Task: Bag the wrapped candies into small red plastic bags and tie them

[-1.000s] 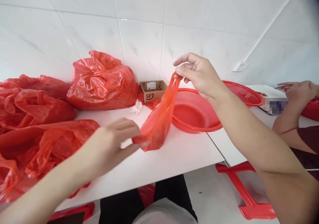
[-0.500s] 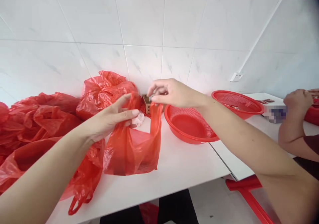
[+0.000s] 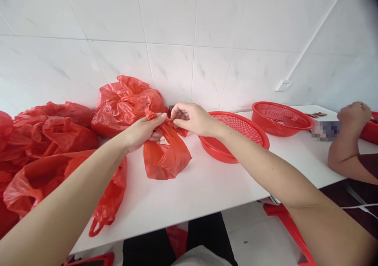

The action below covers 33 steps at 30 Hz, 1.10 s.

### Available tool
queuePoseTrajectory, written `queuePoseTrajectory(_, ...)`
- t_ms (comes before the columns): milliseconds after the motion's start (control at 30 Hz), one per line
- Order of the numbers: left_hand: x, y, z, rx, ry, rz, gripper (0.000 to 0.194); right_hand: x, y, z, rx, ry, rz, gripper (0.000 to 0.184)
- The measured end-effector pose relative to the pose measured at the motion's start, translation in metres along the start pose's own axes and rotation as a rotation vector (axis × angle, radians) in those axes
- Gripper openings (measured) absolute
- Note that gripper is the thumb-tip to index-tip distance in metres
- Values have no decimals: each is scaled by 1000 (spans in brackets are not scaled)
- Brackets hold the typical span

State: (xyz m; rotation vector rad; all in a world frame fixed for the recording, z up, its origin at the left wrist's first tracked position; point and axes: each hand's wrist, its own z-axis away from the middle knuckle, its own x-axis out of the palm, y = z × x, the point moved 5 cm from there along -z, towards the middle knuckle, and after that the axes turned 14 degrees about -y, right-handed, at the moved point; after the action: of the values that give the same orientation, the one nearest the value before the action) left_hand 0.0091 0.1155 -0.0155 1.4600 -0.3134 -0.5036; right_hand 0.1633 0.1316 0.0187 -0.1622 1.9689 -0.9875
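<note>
A small red plastic bag (image 3: 165, 157) hangs just above the white table (image 3: 206, 187), bunched at its top. My left hand (image 3: 144, 130) pinches its handles from the left. My right hand (image 3: 191, 118) pinches the same handles from the right, fingertips almost touching the left ones. Both hands are closed on the bag's top. Behind them sits a full, knotted red bag (image 3: 126, 102) against the tiled wall.
Several crumpled red bags (image 3: 50, 151) fill the table's left side. A red mesh basket (image 3: 236, 140) stands right of my hands, another red mesh basket (image 3: 280, 118) farther back. Another person's arm (image 3: 348, 140) rests at the far right. A red stool (image 3: 289, 226) stands on the floor below.
The bag was spread open between my hands; now both hands have come together and gathered its handles, so it hangs bunched. The view has shifted slightly.
</note>
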Motion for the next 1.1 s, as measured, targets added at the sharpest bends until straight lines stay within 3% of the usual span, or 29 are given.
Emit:
queuePoseTrajectory(67,-1,-1,0,27,-45,17,34,0,-8,6,-43,52,-77,4)
queuePoseTrajectory(200,-4,7,6,108,-146,-43,27,7,-27,11,-185,27,-242,9)
queuePoseTrajectory(267,-3,10,12,87,-198,-170,23,15,-19,9,-189,67,-323,15)
queuePoseTrajectory(333,1,12,18,39,-225,-319,17,27,0,3,-100,101,-430,18)
queuePoseTrajectory(400,6,10,22,27,-221,-441,9,46,21,-3,6,47,-557,22)
queuePoseTrajectory(467,7,9,24,80,-95,-610,6,64,32,-7,40,-53,-666,28)
queuePoseTrajectory(567,6,12,30,277,256,-951,17,75,32,-5,-8,-174,-755,35)
queuePoseTrajectory(633,10,15,36,445,392,-1091,23,72,26,-2,-21,-208,-748,33)
queuePoseTrajectory(733,13,13,38,535,363,-1184,32,59,19,2,-10,-174,-617,25)
queuePoseTrajectory(867,5,2,47,390,335,-1334,39,30,27,4,31,-68,-240,27)
queuePoseTrajectory(967,-7,-16,65,242,360,-1384,42,5,60,6,211,-11,-35,27)
queuePoseTrajectory(1100,-14,-38,83,159,231,-1229,41,-16,101,10,417,88,175,26)
